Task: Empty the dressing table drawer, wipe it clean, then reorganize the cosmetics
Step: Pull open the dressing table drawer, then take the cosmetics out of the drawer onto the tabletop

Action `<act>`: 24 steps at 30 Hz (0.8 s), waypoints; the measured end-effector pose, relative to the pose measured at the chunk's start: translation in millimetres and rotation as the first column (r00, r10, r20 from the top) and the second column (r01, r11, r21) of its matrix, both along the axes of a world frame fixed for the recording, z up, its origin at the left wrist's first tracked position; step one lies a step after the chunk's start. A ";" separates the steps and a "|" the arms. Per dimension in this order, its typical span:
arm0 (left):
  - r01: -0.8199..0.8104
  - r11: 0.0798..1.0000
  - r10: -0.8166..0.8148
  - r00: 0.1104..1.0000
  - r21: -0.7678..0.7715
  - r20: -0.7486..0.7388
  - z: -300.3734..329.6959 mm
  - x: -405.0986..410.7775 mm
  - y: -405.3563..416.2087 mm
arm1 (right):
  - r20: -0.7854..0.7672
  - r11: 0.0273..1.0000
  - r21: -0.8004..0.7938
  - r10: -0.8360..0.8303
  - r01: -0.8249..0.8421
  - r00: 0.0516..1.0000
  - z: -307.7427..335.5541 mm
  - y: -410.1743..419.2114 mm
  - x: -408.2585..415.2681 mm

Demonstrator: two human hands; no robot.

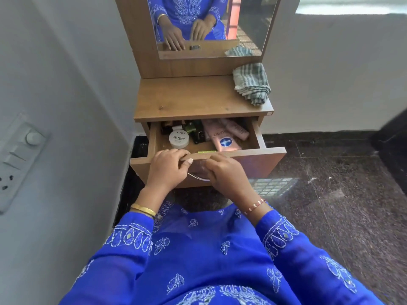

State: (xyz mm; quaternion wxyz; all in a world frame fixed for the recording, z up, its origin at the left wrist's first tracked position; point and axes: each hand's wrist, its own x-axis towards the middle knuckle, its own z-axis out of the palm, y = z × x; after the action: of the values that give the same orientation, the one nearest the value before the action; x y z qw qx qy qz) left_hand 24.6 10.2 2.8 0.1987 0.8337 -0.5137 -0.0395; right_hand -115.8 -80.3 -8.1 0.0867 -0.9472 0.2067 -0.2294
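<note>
The wooden drawer [262, 159] of the dressing table stands pulled out. Inside lie a white round nail polish remover jar [178, 139], a pink Vaseline tube [224, 143], more pink tubes [236, 128] and several dark small bottles [193, 128]. My left hand [167, 168] grips the drawer's front edge, fingers curled over the top. My right hand [224, 175] rests on the drawer front beside it, over the metal handle [198, 177]. A folded green-and-white striped cloth [252, 83] lies on the table top [187, 97] at the back right.
A mirror [211, 25] rises behind the table top and reflects my hands. A white wall with a switch panel [17, 159] is on the left. Dark speckled stone floor [330, 194] spreads to the right.
</note>
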 end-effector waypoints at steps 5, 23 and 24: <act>-0.015 0.993 0.037 0.980 0.117 -0.193 15.2 3.1 8.4 | -0.134 0.985 0.127 -0.100 0.117 0.986 19.6 -11.1 -6.2; 0.290 0.889 0.119 0.601 0.353 -0.791 21.7 -14.4 54.8 | -0.479 0.855 0.480 0.066 0.198 0.875 53.0 13.1 -48.1; 0.298 0.884 0.120 0.601 0.361 -0.790 22.7 -13.9 54.7 | -0.481 0.850 0.491 0.082 0.191 0.873 52.5 12.1 -47.5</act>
State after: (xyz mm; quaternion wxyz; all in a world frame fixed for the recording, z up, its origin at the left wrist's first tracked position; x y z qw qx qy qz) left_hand 10.7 64.9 25.5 0.2010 0.7223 -0.3890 -0.5353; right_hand -163.3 -68.2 44.4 0.2801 -0.9072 0.3041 0.0778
